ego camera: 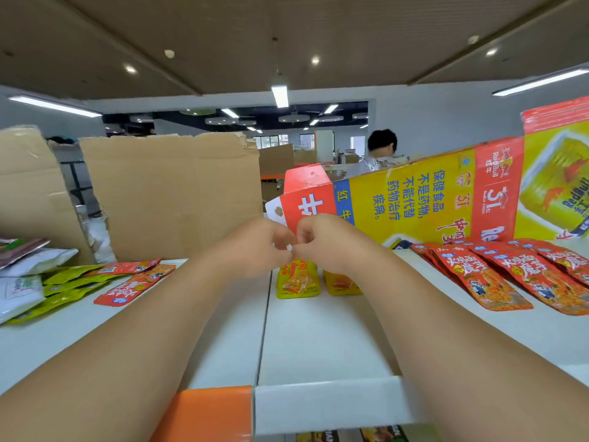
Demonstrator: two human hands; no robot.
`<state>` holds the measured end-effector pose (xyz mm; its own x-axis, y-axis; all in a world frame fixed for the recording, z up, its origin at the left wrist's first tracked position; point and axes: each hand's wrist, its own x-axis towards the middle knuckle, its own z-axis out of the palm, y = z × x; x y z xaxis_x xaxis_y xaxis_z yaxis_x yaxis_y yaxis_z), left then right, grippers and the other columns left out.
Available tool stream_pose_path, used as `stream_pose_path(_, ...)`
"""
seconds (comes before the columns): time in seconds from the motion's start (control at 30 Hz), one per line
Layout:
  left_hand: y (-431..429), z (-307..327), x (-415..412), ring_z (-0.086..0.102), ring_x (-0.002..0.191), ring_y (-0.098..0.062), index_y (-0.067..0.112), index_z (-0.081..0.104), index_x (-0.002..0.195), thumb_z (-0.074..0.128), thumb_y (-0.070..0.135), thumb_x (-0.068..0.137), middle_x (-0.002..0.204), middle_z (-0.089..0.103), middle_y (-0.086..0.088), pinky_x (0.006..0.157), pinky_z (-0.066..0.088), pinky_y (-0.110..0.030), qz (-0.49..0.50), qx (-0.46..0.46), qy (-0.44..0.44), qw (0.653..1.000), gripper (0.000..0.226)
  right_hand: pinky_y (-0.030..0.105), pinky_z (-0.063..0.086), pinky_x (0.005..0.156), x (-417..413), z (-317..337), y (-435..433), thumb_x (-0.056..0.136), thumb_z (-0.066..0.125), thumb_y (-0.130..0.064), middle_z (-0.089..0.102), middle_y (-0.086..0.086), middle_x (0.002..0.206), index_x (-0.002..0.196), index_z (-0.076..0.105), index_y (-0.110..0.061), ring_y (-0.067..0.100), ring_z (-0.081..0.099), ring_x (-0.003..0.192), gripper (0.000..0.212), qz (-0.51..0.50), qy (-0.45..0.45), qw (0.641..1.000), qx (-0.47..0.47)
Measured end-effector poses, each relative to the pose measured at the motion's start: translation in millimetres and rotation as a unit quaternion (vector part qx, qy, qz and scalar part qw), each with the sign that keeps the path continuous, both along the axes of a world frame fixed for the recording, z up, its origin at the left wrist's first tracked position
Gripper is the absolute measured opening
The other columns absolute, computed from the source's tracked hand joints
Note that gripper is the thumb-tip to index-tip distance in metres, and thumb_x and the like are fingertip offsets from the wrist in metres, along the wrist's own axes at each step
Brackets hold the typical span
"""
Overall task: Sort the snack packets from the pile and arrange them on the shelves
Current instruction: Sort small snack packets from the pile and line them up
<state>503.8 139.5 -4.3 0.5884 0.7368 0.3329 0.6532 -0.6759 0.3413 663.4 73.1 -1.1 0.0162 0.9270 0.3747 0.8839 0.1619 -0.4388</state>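
Both my hands meet over the middle of the white shelf top. My left hand and my right hand have curled fingers that pinch the top edge of a yellow snack packet, which stands upright below them. A second yellow packet stands just to its right, partly hidden by my right wrist. A row of red snack packets lies fanned out on the right. The unsorted pile on the left holds green-yellow packets, red packets and white packets.
A yellow-and-red Red Bull carton lies on its side behind my hands. Brown cardboard sheets stand at the back left. A person is far behind. The shelf's front edge has an orange strip; more packets show on the shelf below.
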Motion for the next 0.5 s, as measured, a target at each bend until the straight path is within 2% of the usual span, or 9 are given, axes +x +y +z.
stream_pose_path(0.13,-8,-1,-7,0.056,0.067,-0.008,0.036,0.074,0.099,0.068,0.028,0.089,0.079,0.065,0.016,0.06,0.04,-0.021,0.059,-0.018,-0.007,0.998,0.013,0.031,0.041,0.06,-6,3,-3,0.085,0.067,-0.029,0.063,-0.003,0.082,0.079,0.06,-0.018,0.02,0.057,0.075,0.014,0.026,0.022,0.999,0.016)
stream_pose_path(0.27,-26,2,-35,0.054,0.063,0.001,0.033,0.072,0.101,0.065,0.026,0.092,0.08,0.061,0.018,0.057,0.04,-0.019,0.124,-0.011,-0.036,0.992,0.013,0.029,0.038,0.057,-12,2,-5,0.086,0.068,-0.031,0.057,-0.009,0.076,0.076,0.057,-0.019,0.008,0.051,0.067,0.019,0.057,0.014,0.998,0.024)
stream_pose_path(0.4,-51,9,-80,0.062,0.075,-0.011,0.034,0.067,0.096,0.062,0.03,0.091,0.091,0.065,0.014,0.065,0.046,-0.024,0.179,0.005,0.001,0.984,0.008,0.028,0.038,0.058,-24,7,-15,0.088,0.065,-0.03,0.059,-0.009,0.081,0.079,0.06,-0.021,0.008,0.049,0.079,0.013,0.102,-0.054,0.993,0.029)
stream_pose_path(0.5,-69,22,-121,0.062,0.073,-0.011,0.032,0.064,0.085,0.059,0.037,0.088,0.081,0.067,0.012,0.06,0.045,-0.025,0.238,0.023,0.033,0.971,0.008,0.029,0.045,0.059,-44,24,-21,0.088,0.062,-0.031,0.063,-0.007,0.086,0.08,0.062,-0.025,0.015,0.059,0.073,0.01,0.122,-0.112,0.985,0.041)
